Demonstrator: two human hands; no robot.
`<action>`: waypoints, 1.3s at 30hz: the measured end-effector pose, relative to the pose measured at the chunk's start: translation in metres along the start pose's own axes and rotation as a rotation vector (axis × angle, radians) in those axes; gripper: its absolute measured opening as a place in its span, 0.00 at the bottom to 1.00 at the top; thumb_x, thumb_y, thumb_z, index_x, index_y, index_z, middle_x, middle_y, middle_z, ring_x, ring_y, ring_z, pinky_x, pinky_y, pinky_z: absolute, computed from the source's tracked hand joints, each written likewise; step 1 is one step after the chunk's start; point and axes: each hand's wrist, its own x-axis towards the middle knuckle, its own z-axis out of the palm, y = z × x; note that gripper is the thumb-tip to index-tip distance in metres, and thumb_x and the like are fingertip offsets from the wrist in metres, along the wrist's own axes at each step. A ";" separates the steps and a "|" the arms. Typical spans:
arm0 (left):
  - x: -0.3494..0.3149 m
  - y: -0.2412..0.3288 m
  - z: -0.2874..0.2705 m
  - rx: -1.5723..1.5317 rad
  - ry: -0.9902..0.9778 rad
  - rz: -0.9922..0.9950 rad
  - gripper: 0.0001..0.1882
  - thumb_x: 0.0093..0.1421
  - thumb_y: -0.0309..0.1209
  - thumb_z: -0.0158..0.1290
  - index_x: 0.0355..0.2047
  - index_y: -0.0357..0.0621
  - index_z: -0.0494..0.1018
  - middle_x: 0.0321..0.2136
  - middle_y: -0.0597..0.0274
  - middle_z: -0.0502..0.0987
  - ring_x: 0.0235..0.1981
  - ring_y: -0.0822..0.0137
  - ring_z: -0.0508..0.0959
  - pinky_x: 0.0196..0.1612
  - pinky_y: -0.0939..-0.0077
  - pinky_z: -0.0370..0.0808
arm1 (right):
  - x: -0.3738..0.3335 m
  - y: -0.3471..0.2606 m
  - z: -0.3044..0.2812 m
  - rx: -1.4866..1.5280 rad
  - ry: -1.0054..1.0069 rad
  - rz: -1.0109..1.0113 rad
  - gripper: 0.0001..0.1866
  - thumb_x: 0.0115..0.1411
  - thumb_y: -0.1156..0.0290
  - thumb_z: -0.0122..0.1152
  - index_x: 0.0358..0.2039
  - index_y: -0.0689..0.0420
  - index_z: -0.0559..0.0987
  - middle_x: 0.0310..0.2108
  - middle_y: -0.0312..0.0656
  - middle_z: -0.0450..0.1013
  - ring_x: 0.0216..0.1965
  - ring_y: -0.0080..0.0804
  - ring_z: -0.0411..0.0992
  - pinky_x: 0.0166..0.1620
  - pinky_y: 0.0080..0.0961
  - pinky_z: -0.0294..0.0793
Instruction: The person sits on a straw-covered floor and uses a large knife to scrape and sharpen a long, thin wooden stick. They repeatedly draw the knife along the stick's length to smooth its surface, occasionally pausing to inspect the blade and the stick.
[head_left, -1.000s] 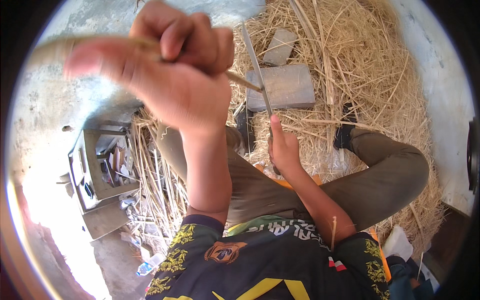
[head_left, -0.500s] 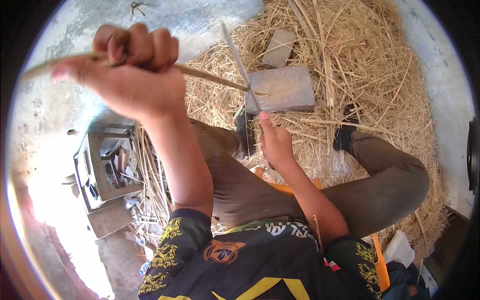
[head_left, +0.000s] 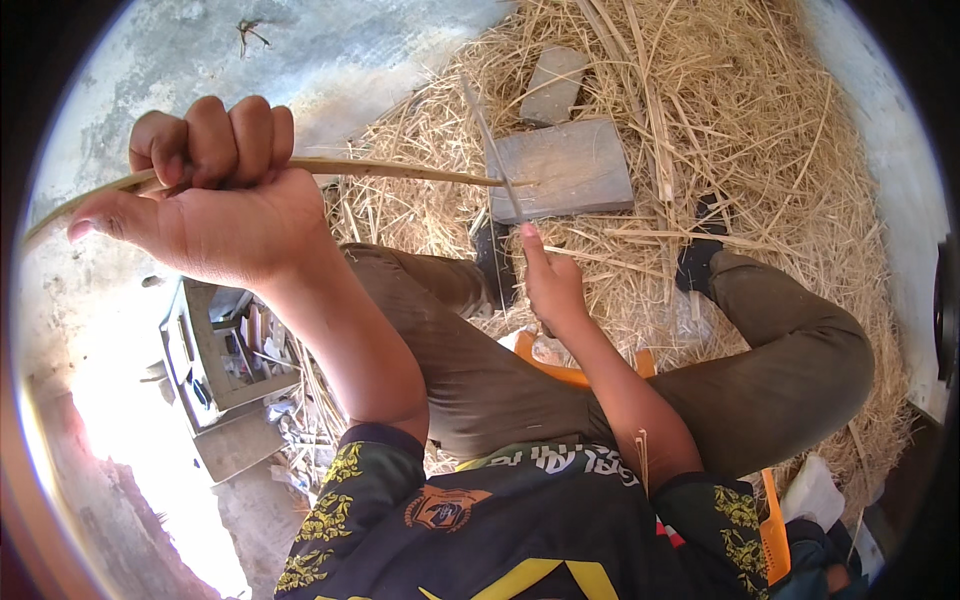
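Note:
My left hand [head_left: 222, 205] is closed in a fist around a long, pale brown plant strip [head_left: 400, 170], which looks like split bamboo or a flat stalk. One end curves out past the thumb to the left edge; the other reaches right to a flat grey block [head_left: 585, 165] lying on the straw. My right hand [head_left: 553, 288] grips a knife [head_left: 489, 140], its thumb laid along the base of the blade. The thin blade crosses the strip near its right end, over the block's left part. The knife's handle is mostly hidden in my fingers.
Loose straw [head_left: 770, 140] covers the floor around my feet. A smaller grey brick [head_left: 553, 85] lies beyond the block. At left stands a wooden cabinet [head_left: 215, 395] with odds and ends inside, beside a pale wall [head_left: 380, 50]. An orange plastic seat [head_left: 555, 372] shows beneath me.
My left hand has moved left and slightly down, drawing the strip leftward, and the strip lies closer to level. My right hand and the knife have stayed nearly in place.

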 end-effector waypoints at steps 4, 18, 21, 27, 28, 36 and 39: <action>0.002 0.003 -0.008 -0.196 -0.151 -0.077 0.40 0.57 0.79 0.37 0.18 0.53 0.59 0.10 0.74 0.49 0.13 0.77 0.44 0.19 0.76 0.40 | -0.030 -0.033 0.002 0.076 -0.108 -0.275 0.41 0.68 0.35 0.48 0.13 0.62 0.66 0.12 0.35 0.57 0.19 0.24 0.55 0.25 0.34 0.60; 0.003 0.001 -0.021 -0.152 -0.044 -0.048 0.40 0.61 0.77 0.31 0.18 0.53 0.58 0.11 0.74 0.48 0.15 0.76 0.42 0.20 0.75 0.40 | -0.062 -0.034 0.003 0.297 -0.119 -0.380 0.38 0.69 0.41 0.54 0.13 0.60 0.65 0.13 0.30 0.56 0.20 0.18 0.53 0.24 0.27 0.55; 0.001 0.003 -0.012 0.017 0.113 -0.023 0.40 0.62 0.77 0.28 0.17 0.54 0.57 0.10 0.74 0.46 0.15 0.75 0.40 0.20 0.75 0.39 | -0.058 -0.031 0.006 0.209 -0.162 -0.105 0.36 0.70 0.43 0.54 0.13 0.60 0.65 0.14 0.29 0.56 0.20 0.18 0.52 0.24 0.27 0.55; 0.005 0.001 -0.021 -0.003 0.175 -0.009 0.39 0.63 0.76 0.28 0.17 0.54 0.56 0.10 0.74 0.46 0.15 0.75 0.40 0.20 0.75 0.38 | -0.066 -0.034 0.001 0.177 -0.088 -0.289 0.35 0.69 0.39 0.52 0.12 0.52 0.65 0.11 0.30 0.60 0.13 0.17 0.57 0.18 0.20 0.55; 0.005 0.001 -0.020 -0.015 0.154 -0.005 0.39 0.63 0.76 0.29 0.17 0.54 0.56 0.10 0.74 0.46 0.15 0.75 0.40 0.20 0.75 0.38 | -0.067 -0.035 0.001 0.209 -0.076 -0.330 0.36 0.68 0.39 0.53 0.12 0.52 0.65 0.11 0.30 0.60 0.12 0.17 0.57 0.18 0.20 0.55; 0.000 0.006 -0.014 0.008 0.187 -0.025 0.38 0.63 0.76 0.31 0.18 0.55 0.55 0.11 0.74 0.45 0.16 0.75 0.40 0.20 0.74 0.37 | -0.046 -0.036 -0.014 -0.032 -0.016 -0.110 0.38 0.67 0.34 0.50 0.12 0.53 0.66 0.09 0.31 0.59 0.11 0.19 0.58 0.17 0.19 0.55; 0.004 0.005 -0.023 0.011 0.186 -0.018 0.38 0.63 0.76 0.31 0.18 0.55 0.55 0.11 0.74 0.45 0.16 0.75 0.40 0.20 0.74 0.37 | -0.052 -0.049 -0.022 0.099 0.002 -0.129 0.38 0.67 0.33 0.49 0.12 0.53 0.67 0.09 0.31 0.59 0.10 0.18 0.57 0.16 0.18 0.55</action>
